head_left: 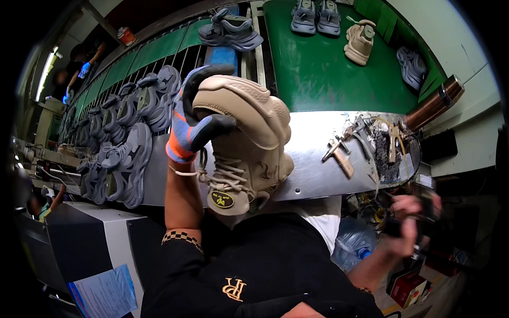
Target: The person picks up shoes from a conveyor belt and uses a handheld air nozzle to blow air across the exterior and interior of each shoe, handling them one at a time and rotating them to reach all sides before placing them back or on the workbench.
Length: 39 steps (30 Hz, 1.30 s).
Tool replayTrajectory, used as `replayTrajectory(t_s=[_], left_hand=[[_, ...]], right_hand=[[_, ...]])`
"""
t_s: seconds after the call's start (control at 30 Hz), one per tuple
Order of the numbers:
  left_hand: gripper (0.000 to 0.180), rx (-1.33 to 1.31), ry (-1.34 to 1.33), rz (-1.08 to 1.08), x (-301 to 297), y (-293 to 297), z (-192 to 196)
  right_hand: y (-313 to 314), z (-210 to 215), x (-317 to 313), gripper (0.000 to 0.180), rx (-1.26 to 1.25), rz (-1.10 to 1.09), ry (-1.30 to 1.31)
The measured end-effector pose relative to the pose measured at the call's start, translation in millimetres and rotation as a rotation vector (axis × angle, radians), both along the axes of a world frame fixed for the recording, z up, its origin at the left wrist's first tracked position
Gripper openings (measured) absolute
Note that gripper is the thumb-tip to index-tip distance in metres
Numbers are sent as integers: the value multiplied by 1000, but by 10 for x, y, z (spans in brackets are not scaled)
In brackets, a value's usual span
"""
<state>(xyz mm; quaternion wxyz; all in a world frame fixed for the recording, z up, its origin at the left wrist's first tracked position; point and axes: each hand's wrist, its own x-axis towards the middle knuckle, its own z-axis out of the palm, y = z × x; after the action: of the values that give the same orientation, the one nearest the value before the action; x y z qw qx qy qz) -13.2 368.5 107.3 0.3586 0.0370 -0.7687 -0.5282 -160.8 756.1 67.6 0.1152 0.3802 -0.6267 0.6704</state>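
Gloved left hand holds up a beige shoe; right hand blurred at four o'clock.

The right hand [411, 225] is smeared by motion at four o'clock, curled round something dark that cannot be made out, so I cannot tell how tightly it grips. The left hand [193, 124], in a grey, blue and orange glove with black fingertips, is clamped on the beige shoe [246, 143] at the picture's centre, sole up, tongue and laces hanging down; the fingers hide part of the heel. Behind, grey shoes [124, 143] fill a rack toward nine o'clock. On the green belt [323, 74] at twelve o'clock, more shoes lie cut off by the rim.
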Motion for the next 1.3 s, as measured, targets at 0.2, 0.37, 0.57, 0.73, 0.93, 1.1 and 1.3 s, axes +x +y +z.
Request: replayTrajectory(t_s=[0.2, 0.37, 0.57, 0.73, 0.93, 1.1, 1.3], left_hand=[[78, 14, -8, -6, 15, -32, 74], [75, 36, 8, -79, -22, -38, 65], [71, 154, -69, -93, -32, -39, 126], [68, 169, -119, -144, -117, -56, 170], [64, 156, -107, -232, -265, -137, 112], [65, 172, -109, -182, -280, -190, 50], [73, 108, -93, -80, -276, -329, -146]], right_hand=[[-1208, 342, 506, 42, 165, 521, -130], [-1648, 722, 521, 49, 223, 490, -184], [-1931, 757, 458, 49, 119, 536, -314], [-2018, 673, 352, 49, 97, 579, -234], [-2077, 683, 329, 50, 80, 538, -375], [-2024, 452, 252, 54, 17, 589, -459], [-1894, 48, 377, 54, -54, 540, -522]])
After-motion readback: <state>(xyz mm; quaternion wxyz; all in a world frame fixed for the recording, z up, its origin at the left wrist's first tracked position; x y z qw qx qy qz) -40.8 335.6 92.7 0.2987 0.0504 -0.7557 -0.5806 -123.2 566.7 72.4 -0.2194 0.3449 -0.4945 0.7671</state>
